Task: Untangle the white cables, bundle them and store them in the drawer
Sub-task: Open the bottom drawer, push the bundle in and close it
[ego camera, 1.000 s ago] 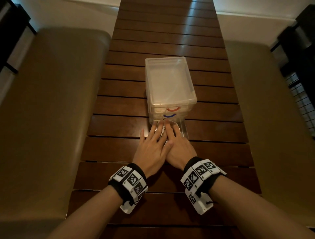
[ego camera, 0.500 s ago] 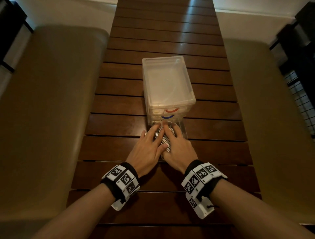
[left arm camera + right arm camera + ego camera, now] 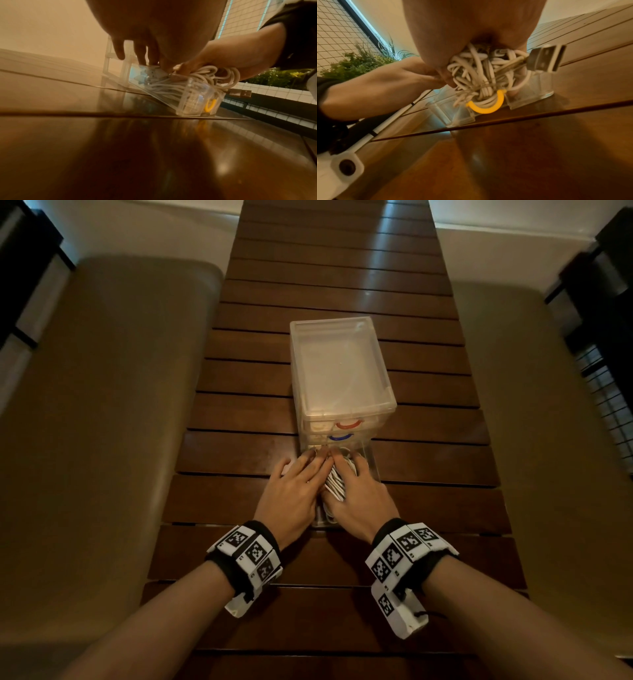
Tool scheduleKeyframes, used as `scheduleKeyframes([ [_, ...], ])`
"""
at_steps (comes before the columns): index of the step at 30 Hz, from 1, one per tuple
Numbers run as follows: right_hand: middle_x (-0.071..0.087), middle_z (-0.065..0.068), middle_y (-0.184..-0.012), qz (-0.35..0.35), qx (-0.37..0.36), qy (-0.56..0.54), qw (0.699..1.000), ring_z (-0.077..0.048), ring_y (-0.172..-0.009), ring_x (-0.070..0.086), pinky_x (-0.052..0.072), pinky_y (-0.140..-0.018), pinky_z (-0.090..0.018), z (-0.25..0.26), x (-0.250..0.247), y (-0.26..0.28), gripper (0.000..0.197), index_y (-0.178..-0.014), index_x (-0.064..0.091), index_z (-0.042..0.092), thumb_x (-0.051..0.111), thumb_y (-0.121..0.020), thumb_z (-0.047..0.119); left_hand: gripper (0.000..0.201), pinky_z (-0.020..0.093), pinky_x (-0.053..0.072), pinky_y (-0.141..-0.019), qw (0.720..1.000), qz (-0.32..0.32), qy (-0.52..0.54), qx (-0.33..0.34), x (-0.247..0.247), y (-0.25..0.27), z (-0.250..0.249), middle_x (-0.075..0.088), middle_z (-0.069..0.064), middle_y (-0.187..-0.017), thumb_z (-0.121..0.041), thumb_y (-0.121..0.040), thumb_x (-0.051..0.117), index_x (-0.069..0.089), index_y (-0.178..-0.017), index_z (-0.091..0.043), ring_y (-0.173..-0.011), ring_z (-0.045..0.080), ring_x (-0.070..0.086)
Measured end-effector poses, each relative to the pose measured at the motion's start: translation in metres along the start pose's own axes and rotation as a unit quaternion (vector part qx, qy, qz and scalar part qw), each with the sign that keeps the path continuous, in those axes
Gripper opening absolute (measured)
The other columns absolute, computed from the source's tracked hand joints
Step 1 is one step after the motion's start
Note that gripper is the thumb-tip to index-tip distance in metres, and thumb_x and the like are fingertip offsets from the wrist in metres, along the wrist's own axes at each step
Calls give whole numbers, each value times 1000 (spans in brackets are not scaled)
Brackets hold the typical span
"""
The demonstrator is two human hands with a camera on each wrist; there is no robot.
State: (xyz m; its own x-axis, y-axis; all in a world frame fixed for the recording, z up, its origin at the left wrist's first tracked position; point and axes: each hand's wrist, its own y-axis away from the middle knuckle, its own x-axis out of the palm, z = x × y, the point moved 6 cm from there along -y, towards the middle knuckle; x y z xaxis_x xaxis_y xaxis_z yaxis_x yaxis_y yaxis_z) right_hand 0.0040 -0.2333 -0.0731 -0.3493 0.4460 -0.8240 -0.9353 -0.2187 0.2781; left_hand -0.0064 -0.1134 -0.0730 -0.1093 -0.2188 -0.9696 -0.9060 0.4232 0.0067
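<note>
While both hands point(image 3: 325, 491), fingers flat, press the cables point(image 3: 335, 482) into the drawer point(image 3: 193, 100), we should tuck stray loops before closing.

1. My white cables point(image 3: 476, 75) sit as 1 loose coiled bundle, heaped in the open drawer point(image 3: 192, 97).
2. That clear plastic drawer, with a yellow handle point(image 3: 488, 106), is pulled out from the bottom of the storage box point(image 3: 339, 364), mid-table.

Head view looks down; both wrist views, low and close, share the drawer point(image 3: 193, 97).
</note>
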Motion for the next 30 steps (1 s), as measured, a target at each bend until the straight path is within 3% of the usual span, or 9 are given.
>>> scheduleKeyframes([
  [5, 22, -10, -154, 13, -7, 31, 999, -36, -121, 53, 50, -93, -44, 2, 1, 1, 75, -152, 15, 29, 53, -89, 46, 63, 44, 29, -99, 998, -28, -53, -22, -3, -3, -3, 52, 1, -142, -28, -80, 63, 48, -140, -14, -132, 20, 39],
  [10, 10, -9, -159, 32, -41, 17, 998, -36, -136, 35, 37, -110, -41, -3, 0, 12, 90, -154, 6, 20, 58, -85, 46, 59, 44, 39, -91, 995, -31, -91, -12, -12, -11, -7, 60, 5, -132, -32, -77, 59, 55, -132, -10, -123, 22, 43],
  [14, 16, -13, -156, 8, -40, 47, 998, -38, -131, 41, 40, -107, -41, 0, 1, 14, 78, -151, 16, 20, 55, -89, 43, 50, 40, 36, -92, 997, -51, -47, -21, -9, -13, -4, 62, 5, -130, -27, -81, 60, 60, -128, -10, -124, 23, 46],
  [17, 18, -15, -155, 14, -28, 40, 999, -38, -129, 44, 44, -104, -44, -1, 0, 10, 73, -150, 18, 19, 53, -89, 39, 43, 40, 46, -96, 994, -100, 35, -6, -16, -7, -8, 66, 7, -124, -11, -79, 71, 65, -122, -10, -118, 27, 58],
  [20, 18, -15, -154, 29, -20, 43, 998, -39, -129, 44, 45, -103, -46, -2, 0, 9, 73, -150, 17, 19, 54, -90, 39, 34, 39, 54, -94, 965, -199, 169, -37, -51, 4, 1, 72, 6, -111, 0, -78, 72, 72, -110, -12, -102, 20, 68],
  [22, 17, -16, -155, 35, -15, 60, 997, -39, -129, 44, 44, -101, -45, -2, 0, 10, 74, -151, 15, 19, 53, -92, 40, 23, 33, 55, -88, 927, -298, 220, -59, -86, 6, 12, 72, 5, -106, -2, -83, 67, 73, -104, -10, -96, 16, 67],
  [24, 15, -16, -156, 35, -12, 80, 996, -40, -129, 43, 44, -101, -45, -1, 1, 9, 74, -152, 14, 18, 52, -93, 42, 23, 31, 50, -93, 913, -340, 221, -50, -113, -4, 19, 65, 7, -113, -10, -85, 68, 70, -109, -10, -105, 18, 60],
  [27, 14, -16, -156, 38, -8, 80, 996, -42, -129, 42, 44, -100, -46, 0, 2, 10, 74, -152, 13, 19, 51, -93, 42, 79, 51, 28, -114, 975, -173, 135, 20, -104, -35, 19, 30, 8, -155, -42, -75, 79, 43, -143, -22, -143, 28, 25],
  [30, 14, -17, -156, 32, -8, 71, 997, -42, -132, 39, 43, -100, -46, 0, 1, 10, 72, -152, 14, 19, 51, -94, 41, 127, 63, 1, -116, 998, -30, 35, 50, -76, -48, 24, -13, 4, -163, -66, -56, 79, 3, -153, -35, -148, 27, -19],
])
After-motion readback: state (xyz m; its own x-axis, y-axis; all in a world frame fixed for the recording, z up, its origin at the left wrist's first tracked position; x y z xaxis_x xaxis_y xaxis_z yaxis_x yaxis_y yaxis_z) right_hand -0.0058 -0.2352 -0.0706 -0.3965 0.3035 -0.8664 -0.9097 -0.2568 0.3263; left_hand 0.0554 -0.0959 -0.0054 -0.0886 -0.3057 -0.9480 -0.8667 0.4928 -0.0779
